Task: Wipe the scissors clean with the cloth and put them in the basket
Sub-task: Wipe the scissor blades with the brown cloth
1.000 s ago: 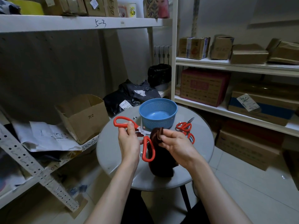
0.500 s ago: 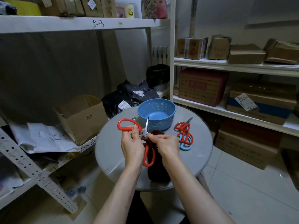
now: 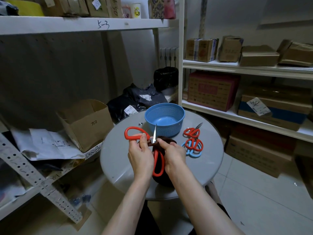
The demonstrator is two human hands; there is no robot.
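Above the round grey table (image 3: pixel 118 160) my left hand (image 3: pixel 140 155) grips large red-handled scissors (image 3: pixel 131 133), spread wide; one blade tip points up toward the basket. My right hand (image 3: pixel 172 153) pinches a dark brown cloth (image 3: pixel 166 139) against the blade near the pivot, and the cloth hangs down behind both hands. The blue basket (image 3: pixel 165 118) stands at the table's far side and holds nothing. To its right lie small red scissors (image 3: pixel 193 132), another red pair (image 3: pixel 194 144) and a light blue pair (image 3: pixel 193 154), partly overlapping.
An open cardboard box (image 3: pixel 86 122) and loose papers (image 3: pixel 49 145) sit on the low shelf to the left. Black bags (image 3: pixel 137 100) lie behind the table. White shelves with cartons (image 3: pixel 213 90) run along the right. A tiled floor (image 3: pixel 254 200) spreads to the lower right.
My right hand brought the cloth from the right up onto the blades. The scissors turned so that a blade now points upward. Both hands sit closer together.
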